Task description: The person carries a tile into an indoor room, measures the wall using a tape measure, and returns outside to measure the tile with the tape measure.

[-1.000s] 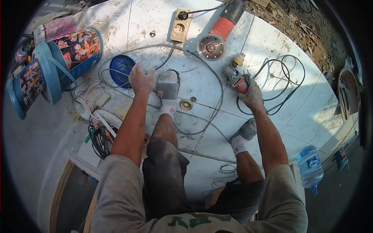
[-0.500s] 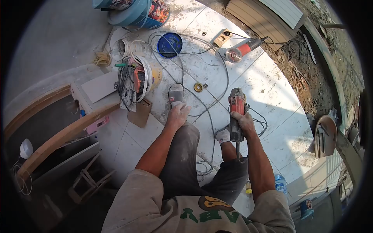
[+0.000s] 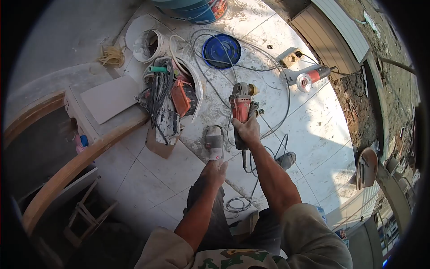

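Had fingers of R hand [image 3: 247, 130] wrapped snugly round red-and-black grinder [image 3: 241, 109], approx. mid-scene, lifted above floor, w/ head to far side, brass-coloured cup [image 3: 254, 89] at head's right & cord [image 3: 244, 160] hanging from near end. Couldn't tell spread of fingers on L hand [image 3: 215, 173], seen from back, just nr side of sandal [image 3: 214, 139] & over L leg; couldn't tell if touching leg.

Saw dusty white tiled floor [image 3: 318, 134] under it all, w/ sun patches to right. Saw curved wooden beam [image 3: 89, 157] running across near left. Spotted blue bucket [image 3: 197, 11] at far edge, partly cut off. Noted tool bucket [image 3: 199, 85] left of grinder, crammed w/ black cable [image 3: 162, 87], orange-red tool [image 3: 180, 97] & misc. gear; pale panel [image 3: 109, 99] left of that. Found second grinder [image 3: 317, 74] lying at far right, w/ metal disc on. Also saw blue lid [image 3: 219, 56] flat on floor, far side of held grinder, w/ cord looped over it. Noted socket block [image 3: 291, 58] just far-left of second grinder. Last, picked out small ring [image 3: 261, 112] just right of held grinder.
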A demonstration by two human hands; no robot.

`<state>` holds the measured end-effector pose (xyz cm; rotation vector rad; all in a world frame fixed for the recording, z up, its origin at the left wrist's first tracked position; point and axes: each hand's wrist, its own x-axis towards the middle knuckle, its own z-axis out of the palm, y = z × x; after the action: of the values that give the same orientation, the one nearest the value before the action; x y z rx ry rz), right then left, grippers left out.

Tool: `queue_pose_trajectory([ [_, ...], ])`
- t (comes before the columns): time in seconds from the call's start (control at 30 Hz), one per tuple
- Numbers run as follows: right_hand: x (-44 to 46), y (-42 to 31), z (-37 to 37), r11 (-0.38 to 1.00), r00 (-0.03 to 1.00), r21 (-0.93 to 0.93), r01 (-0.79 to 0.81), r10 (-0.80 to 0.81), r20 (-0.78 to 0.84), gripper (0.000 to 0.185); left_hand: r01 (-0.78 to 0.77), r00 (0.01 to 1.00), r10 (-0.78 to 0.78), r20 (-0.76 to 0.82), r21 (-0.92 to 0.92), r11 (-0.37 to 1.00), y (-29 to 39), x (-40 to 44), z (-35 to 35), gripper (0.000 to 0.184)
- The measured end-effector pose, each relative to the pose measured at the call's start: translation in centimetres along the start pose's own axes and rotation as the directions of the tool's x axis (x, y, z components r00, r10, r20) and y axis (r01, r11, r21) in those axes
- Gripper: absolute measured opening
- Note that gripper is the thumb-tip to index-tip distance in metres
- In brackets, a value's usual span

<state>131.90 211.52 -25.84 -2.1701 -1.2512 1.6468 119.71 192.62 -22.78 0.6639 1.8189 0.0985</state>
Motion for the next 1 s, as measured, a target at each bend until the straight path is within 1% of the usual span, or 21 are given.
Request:
queue_pose_trajectory([
  [0.07, 4.4, -0.8, 5.2, 0.994, 0.999, -0.100, -0.046, 0.043, -0.033, 0.062, -0.114, 0.989, 0.122, -0.087, 0.090, 0.989, -2.1, 1.0, -1.7, 0.042],
  [0.1, 6.4, -0.7, 7.8, 0.993, 0.997, -0.095, -0.064, 0.061, -0.041, 0.062, -0.114, 0.990, 0.121, -0.068, 0.099, 0.989, -3.0, 1.8, -2.4, 0.042],
  [0.17, 9.4, 0.3, 12.3, 0.995, 0.992, -0.100, 0.011, -0.023, -0.122, 0.058, -0.113, 0.991, 0.130, -0.012, 0.424, 0.898, -3.9, 2.4, -3.3, 0.036],
  [0.2, 10.8, 0.9, 14.2, 0.994, 0.992, -0.103, -0.022, 0.009, -0.128, 0.058, -0.114, 0.993, 0.117, 0.018, 0.428, 0.896, -3.8, 3.0, -3.4, 0.036],
  [0.27, 13.2, 2.2, 17.2, 0.976, 0.970, -0.205, 0.075, -0.119, -0.213, 0.054, -0.227, 0.971, 0.236, -0.027, 0.190, 0.955, -2.4, 3.5, -3.1, 0.035],
  [0.3, 14.1, 2.6, 18.3, 0.976, 0.972, -0.209, 0.058, -0.103, -0.213, 0.054, -0.220, 0.974, 0.227, -0.012, 0.189, 0.957, -1.7, 3.6, -3.1, 0.035],
  [0.37, 15.5, 3.1, 19.8, 0.963, 0.955, -0.248, 0.105, -0.167, -0.245, 0.052, -0.194, 0.978, 0.179, 0.107, 0.153, 0.969, -0.7, 3.5, -3.3, 0.031],
  [0.4, 16.0, 3.2, 20.4, 0.964, 0.957, -0.251, 0.084, -0.149, -0.250, 0.052, -0.190, 0.977, 0.171, 0.126, 0.154, 0.970, -0.7, 3.7, -3.7, 0.031],
  [0.47, 16.4, 3.8, 20.9, 0.953, 0.945, -0.278, 0.119, -0.194, -0.262, 0.053, -0.208, 0.970, 0.182, 0.159, 0.169, 0.963, -0.6, 4.0, -3.7, 0.034],
  [0.5, 16.4, 3.8, 21.1, 0.957, 0.941, -0.266, 0.119, -0.194, -0.278, 0.053, -0.217, 0.968, 0.203, 0.145, 0.090, 0.972, -1.5, 4.1, -3.3, 0.035],
  [0.53, 16.5, 3.9, 21.4, 0.963, 0.944, -0.247, 0.110, -0.179, -0.277, 0.054, -0.221, 0.965, 0.207, 0.159, 0.080, 0.972, -1.3, 4.3, -3.4, 0.035],
  [0.6, 16.8, 4.5, 22.4, 0.967, 0.941, -0.223, 0.121, -0.184, -0.285, 0.054, -0.192, 0.967, 0.176, 0.182, 0.076, 0.978, 0.1, 4.5, -3.8, 0.034],
  [0.63, 16.6, 4.5, 22.7, 0.967, 0.940, -0.227, 0.114, -0.179, -0.289, 0.054, -0.207, 0.969, 0.186, 0.162, 0.120, 0.971, 0.7, 4.4, -3.7, 0.033],
  [0.7, 16.6, 4.4, 22.8, 0.984, 0.952, -0.155, 0.089, -0.129, -0.277, 0.055, -0.199, 0.967, 0.176, 0.183, 0.117, 0.973, 0.8, 4.5, -3.4, 0.033],
  [0.73, 16.6, 4.3, 22.6, 0.984, 0.951, -0.158, 0.085, -0.128, -0.282, 0.055, -0.185, 0.967, 0.160, 0.196, 0.120, 0.975, 0.9, 4.4, -3.2, 0.033],
  [0.8, 16.5, 4.5, 21.6, 0.983, 0.978, -0.148, 0.113, -0.136, -0.160, 0.059, -0.201, 0.968, 0.177, 0.179, 0.130, 0.971, 1.3, 4.1, -2.6, 0.033],
  [0.83, 16.3, 4.8, 20.6, 0.967, 0.981, -0.214, 0.138, -0.163, -0.103, 0.055, -0.216, 0.969, 0.193, 0.157, 0.143, 0.966, 1.5, 4.1, -2.3, 0.033],
  [0.87, 16.2, 5.3, 19.2, 0.966, 0.980, -0.220, 0.139, -0.166, -0.110, 0.055, -0.223, 0.967, 0.201, 0.159, 0.138, 0.965, 1.7, 4.0, -1.8, 0.033],
  [0.93, 15.5, 7.1, 15.6, 0.947, 0.974, -0.230, 0.224, -0.222, 0.036, 0.047, -0.201, 0.971, 0.185, 0.148, 0.100, 0.974, 1.8, 3.9, -1.0, 0.031],
  [0.97, 15.1, 8.5, 13.4, 0.947, 0.962, -0.215, 0.237, -0.259, -0.081, 0.043, -0.177, 0.977, 0.163, 0.138, 0.092, 0.980, 1.8, 3.8, -0.7, 0.031],
  [1.0, 15.1, 10.7, 11.6, 0.953, 0.944, -0.230, 0.199, -0.249, -0.216, 0.039, -0.183, 0.976, 0.169, 0.137, 0.093, 0.979, 1.8, 3.9, -0.4, 0.031],
])
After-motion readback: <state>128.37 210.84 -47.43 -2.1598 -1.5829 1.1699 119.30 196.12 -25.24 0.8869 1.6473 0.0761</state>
